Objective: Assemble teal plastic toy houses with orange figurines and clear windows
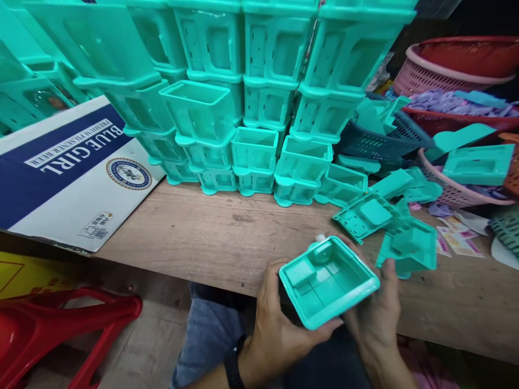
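A teal plastic box (330, 281), open at the top and tilted towards me, is held over the table's front edge. My left hand (279, 319) grips it, closed around its left side and lower corner. Against the right side of the box is my right hand (379, 313), slightly blurred. Its thumb shows beside the rim, and its other fingers are mostly hidden behind the box. Just beyond the right hand, another teal box (409, 246) lies on the table, near a flat teal panel with slots (365, 213).
Stacked teal boxes (267, 102) line the back of the wooden table (194, 232). A BLUEGIRL carton (81, 167) leans at left, above a red plastic stool (60, 329). Baskets at right include a pink one (458, 189) with teal parts and a dark blue one (377, 140).
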